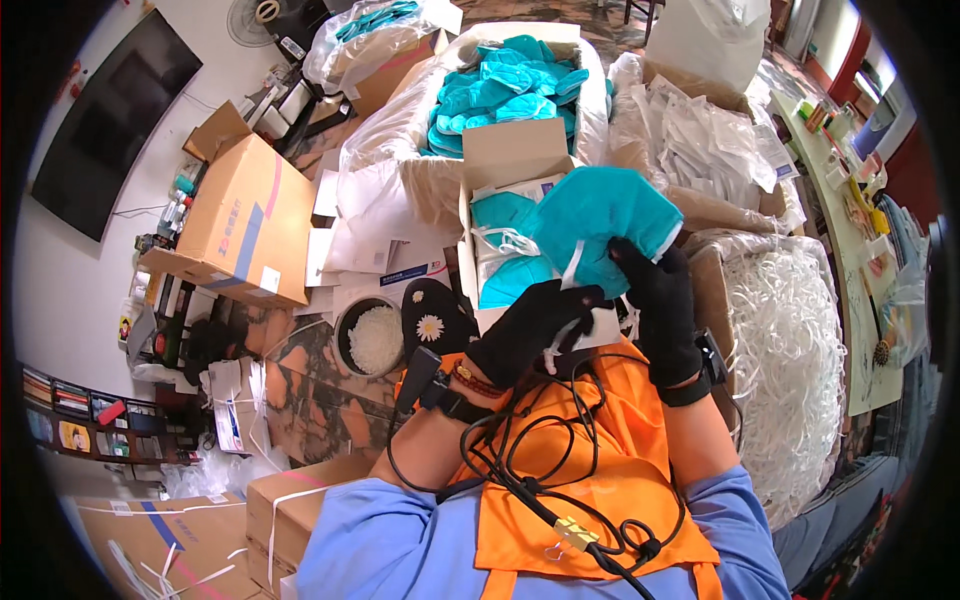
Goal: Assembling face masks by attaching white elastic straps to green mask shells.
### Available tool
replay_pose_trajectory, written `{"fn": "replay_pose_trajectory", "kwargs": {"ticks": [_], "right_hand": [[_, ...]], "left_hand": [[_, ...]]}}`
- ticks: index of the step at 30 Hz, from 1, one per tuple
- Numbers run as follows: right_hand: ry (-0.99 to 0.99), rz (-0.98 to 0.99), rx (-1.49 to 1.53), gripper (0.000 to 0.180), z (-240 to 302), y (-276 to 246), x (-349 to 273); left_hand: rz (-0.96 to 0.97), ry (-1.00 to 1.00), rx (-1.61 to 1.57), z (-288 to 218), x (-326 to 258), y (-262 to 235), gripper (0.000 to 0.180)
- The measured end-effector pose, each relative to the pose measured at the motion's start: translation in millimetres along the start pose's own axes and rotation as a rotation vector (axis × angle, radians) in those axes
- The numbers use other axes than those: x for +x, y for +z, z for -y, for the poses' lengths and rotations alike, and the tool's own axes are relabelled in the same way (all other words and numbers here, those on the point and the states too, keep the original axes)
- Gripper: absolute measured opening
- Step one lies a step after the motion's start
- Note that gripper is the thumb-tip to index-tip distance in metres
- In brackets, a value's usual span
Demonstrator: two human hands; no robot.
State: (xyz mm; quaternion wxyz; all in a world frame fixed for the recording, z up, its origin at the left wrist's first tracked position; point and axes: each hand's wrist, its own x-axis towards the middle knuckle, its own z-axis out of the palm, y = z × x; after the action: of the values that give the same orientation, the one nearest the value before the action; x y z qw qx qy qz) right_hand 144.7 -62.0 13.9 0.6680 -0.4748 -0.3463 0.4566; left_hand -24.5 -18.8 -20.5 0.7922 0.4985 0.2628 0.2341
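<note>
A teal face mask point(600, 220) is raised over an open small carton point(515, 150). My right hand point(660, 320), in a black glove, grips the mask's lower right edge with the thumb against it. Just below the mask, my left hand point(530, 335), also gloved, has its fingers curled together round a thin white strap, whose end hangs under the fingers. A white ear loop shows on the mask's near side. Inside the carton lie more teal masks point(505, 215) with white loops and a printed sheet, partly hidden by the held mask.
Ahead stands a plastic-lined box heaped with teal masks point(515, 85). To its right is a box of clear packets point(700, 130); nearer right, a box of white straps point(785, 350). A bowl of white bits point(376, 340) and a large brown carton point(240, 225) are on the left.
</note>
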Motion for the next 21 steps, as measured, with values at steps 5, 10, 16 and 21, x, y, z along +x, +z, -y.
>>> {"fn": "replay_pose_trajectory", "kwargs": {"ticks": [5,10,16,21], "right_hand": [[0.313,0.108,0.036,0.03,7.3,7.2,-10.7],[0.31,0.166,0.016,0.028,-15.7,9.7,0.3],[0.081,0.259,-0.089,0.032,-25.5,26.2,-9.5],[-0.03,0.366,-0.059,0.041,-44.1,31.2,-26.2]], "left_hand": [[-0.06,0.074,0.393,18.4,17.5,-13.0,0.027],[0.0,0.052,0.218,18.9,11.7,-28.4,0.029],[0.136,0.201,-0.803,4.6,3.4,-34.1,0.024],[-0.344,0.388,-0.561,-28.2,-11.0,-60.7,0.012]]}}
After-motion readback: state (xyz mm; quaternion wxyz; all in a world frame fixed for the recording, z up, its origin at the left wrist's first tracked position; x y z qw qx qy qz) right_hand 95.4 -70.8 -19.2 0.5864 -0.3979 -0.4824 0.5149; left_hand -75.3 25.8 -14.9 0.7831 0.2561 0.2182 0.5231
